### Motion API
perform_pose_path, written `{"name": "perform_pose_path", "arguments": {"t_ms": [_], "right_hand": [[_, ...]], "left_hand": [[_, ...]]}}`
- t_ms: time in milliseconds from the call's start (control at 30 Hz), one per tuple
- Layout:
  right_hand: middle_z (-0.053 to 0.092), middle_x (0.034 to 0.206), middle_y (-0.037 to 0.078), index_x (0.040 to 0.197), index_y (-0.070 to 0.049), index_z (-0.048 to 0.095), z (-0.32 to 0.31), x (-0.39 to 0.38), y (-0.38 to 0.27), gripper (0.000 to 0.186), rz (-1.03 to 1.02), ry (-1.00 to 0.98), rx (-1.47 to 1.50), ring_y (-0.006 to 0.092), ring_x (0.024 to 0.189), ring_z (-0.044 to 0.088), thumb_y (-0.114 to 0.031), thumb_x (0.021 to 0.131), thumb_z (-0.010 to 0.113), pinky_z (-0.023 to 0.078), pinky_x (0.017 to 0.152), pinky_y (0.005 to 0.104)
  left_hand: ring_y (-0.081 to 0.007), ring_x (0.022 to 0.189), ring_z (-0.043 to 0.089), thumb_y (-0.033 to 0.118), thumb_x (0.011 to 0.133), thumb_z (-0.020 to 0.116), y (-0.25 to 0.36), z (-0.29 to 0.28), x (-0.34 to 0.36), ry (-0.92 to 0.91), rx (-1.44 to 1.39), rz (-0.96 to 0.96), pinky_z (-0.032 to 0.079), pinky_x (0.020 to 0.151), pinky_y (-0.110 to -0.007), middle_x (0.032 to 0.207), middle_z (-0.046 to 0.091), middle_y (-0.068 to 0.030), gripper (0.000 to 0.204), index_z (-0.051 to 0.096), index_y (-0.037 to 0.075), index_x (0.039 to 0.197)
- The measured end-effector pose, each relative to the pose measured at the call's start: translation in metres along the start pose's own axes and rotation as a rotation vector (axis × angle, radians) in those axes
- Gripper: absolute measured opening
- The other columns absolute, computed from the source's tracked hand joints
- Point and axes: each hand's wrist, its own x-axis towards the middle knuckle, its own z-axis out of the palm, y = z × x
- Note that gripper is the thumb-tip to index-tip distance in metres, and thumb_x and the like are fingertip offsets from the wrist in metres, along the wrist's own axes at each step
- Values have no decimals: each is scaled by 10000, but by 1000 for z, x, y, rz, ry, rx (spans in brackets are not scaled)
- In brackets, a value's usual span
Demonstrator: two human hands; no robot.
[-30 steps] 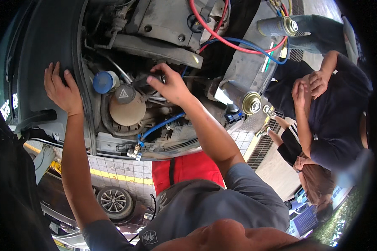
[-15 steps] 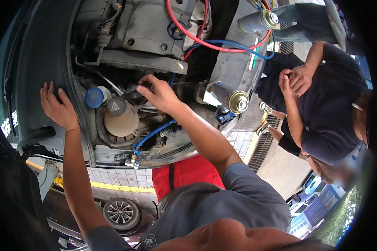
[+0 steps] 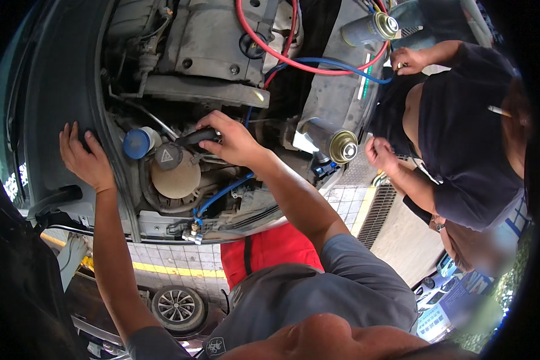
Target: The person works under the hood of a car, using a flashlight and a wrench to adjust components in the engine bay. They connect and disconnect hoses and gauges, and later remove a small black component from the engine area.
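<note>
My left hand lies on the black trim panel along the left edge of the engine bay, fingers spread. My right hand reaches into the bay with its thumb and fingers closed around the end of a black, rounded, handle-like piece. Whether that piece is a hose or a tool handle is not clear. Just beside it stands the coolant tank, with a dark cap bearing a triangle. A round blue cap sits left of the tank. A metal rod slants down toward the black piece.
The engine cover fills the far side. Red and blue hoses loop across it. Two spray cans stand at the right. A person in dark clothes stands beyond them. A wheel shows below.
My right hand has closed on the end of the black piece. My left hand stays on the panel. The other person's clasped hands have come apart, one lifting shirt cloth.
</note>
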Motion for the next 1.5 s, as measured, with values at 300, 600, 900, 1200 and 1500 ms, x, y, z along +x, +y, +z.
{"name": "perform_pose_path", "arguments": {"t_ms": [300, 600, 900, 1200, 1500], "right_hand": [[670, 991, 155, 1088, -62, 645, 1, 4, -4, 341, -11, -9, -176, 362, 899, 669, -289, 865, 768, 535, 761, 426], [633, 788, 95, 1056, 0, 674, 7, 13, -6, 331, 437, -74, 45, 148, 671, 553, -299, 931, 737, 480, 637, 310], [677, 808, 86, 1016, 20, 686, 9, 12, -6, 330, 415, -90, -56, 115, 713, 572, -266, 891, 793, 471, 652, 273], [569, 655, 22, 876, 15, 680, 7, 22, -10, 310, 667, -61, 140, 91, 592, 471, -286, 929, 734, 396, 554, 290], [658, 784, 26, 972, 20, 702, -17, -18, -9, 280, 551, 186, 114, 73, 672, 538, -253, 923, 744, 441, 632, 259]], "left_hand": [[-356, 1319, 516, 245, 999, 578, 3, -1, 0, -5, -1, -30, 398, 1085, -487, 1369, 606, -122, 321, 664, 65, 1249], [-365, 1292, 535, 229, 976, 602, -2, 3, -2, 15, -4, -18, 413, 1070, -496, 1350, 615, -122, 304, 667, 76, 1231], [-352, 1351, 486, 267, 1007, 585, -3, 4, -4, 13, -28, -46, 368, 1107, -497, 1378, 598, -117, 315, 665, 84, 1249], [-330, 1358, 482, 273, 996, 590, -3, 7, -8, 31, -45, -56, 345, 1117, -485, 1381, 597, -93, 307, 670, 101, 1237], [-298, 1362, 476, 281, 979, 601, -5, 8, -10, 37, -10, -57, 348, 1112, -463, 1394, 580, -54, 311, 660, 135, 1247]]}}
